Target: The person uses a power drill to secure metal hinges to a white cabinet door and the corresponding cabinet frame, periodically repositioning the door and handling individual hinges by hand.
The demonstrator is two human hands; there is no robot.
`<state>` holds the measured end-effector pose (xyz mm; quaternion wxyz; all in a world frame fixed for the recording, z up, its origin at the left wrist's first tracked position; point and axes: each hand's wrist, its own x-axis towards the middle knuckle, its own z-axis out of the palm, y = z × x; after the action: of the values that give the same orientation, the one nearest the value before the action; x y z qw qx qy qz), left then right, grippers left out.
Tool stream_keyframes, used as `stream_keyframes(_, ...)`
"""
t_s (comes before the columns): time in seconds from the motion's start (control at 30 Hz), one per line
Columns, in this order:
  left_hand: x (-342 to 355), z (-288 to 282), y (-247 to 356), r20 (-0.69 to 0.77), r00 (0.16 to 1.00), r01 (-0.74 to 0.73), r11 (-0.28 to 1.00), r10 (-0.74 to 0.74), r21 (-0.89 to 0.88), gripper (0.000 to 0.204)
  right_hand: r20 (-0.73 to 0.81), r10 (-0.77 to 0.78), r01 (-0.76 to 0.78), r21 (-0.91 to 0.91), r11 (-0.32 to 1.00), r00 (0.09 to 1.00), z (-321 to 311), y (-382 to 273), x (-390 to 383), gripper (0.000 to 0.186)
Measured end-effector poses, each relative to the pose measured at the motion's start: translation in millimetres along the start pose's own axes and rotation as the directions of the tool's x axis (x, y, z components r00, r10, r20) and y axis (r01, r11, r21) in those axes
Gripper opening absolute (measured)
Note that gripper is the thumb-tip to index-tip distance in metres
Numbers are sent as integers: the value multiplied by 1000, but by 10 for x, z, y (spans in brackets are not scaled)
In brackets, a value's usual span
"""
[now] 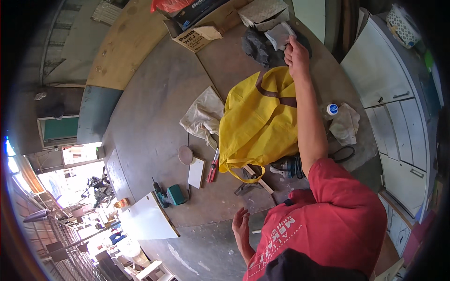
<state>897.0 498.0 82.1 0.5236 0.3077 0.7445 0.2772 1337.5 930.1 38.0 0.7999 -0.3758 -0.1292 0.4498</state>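
Observation:
My right hand [296,55] stretches far over the table and pinches a small pale, translucent packet [280,36] by its edge; its contents do not show. Just beside the packet is a crumpled black plastic bag [256,46]. Under my right forearm spreads a yellow fabric bag [260,119] with brown trim and a yellow strap. Close to my body, my left hand [241,227] hovers by the table's near edge, fingers loosely bent and apart, holding nothing. A wooden strip [258,180] and a dark metal tool lie between that hand and the yellow bag.
On the table [154,107] are a teal cordless drill [168,194], red-handled pliers [213,166], a round brown disc [185,155], a white block [196,173] and a cream cloth [202,114]. A blue-capped bottle [332,109] stands right of my arm. White cabinets [384,70] line the right; cartons [194,40] sit at the back.

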Motion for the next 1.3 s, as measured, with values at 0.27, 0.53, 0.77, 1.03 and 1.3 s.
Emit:
stream_keyframes(0.27, -40, -47, -102, -37, 999, -6, 1000, 6, -15, 36, -158, 24, -46, -137, 989, 987, -11, -279, 124, 33)
stream_keyframes(0.53, -49, 69, -115, -4, 1000, -5, 1000, 5, -18, 36, -277, -480, -81, -918, 389, 832, -359, 310, 366, 54)
stream_keyframes(0.77, -54, 67, -119, -6, 1000, -21, 1000, 21, -22, 37, -108, -241, -91, -993, 81, 965, -506, 563, 269, 36)
stream_keyframes(1.03, -17, 123, -168, 10, 1000, -17, 1000, 17, -13, 35, 70, 150, -157, 122, 980, 986, -159, 152, 6, 27)
stream_keyframes(1.3, 53, 110, 3, -36, 977, -211, 977, 210, -37, 31, 464, 147, -284, 242, 928, 874, 573, -59, -1138, 6)
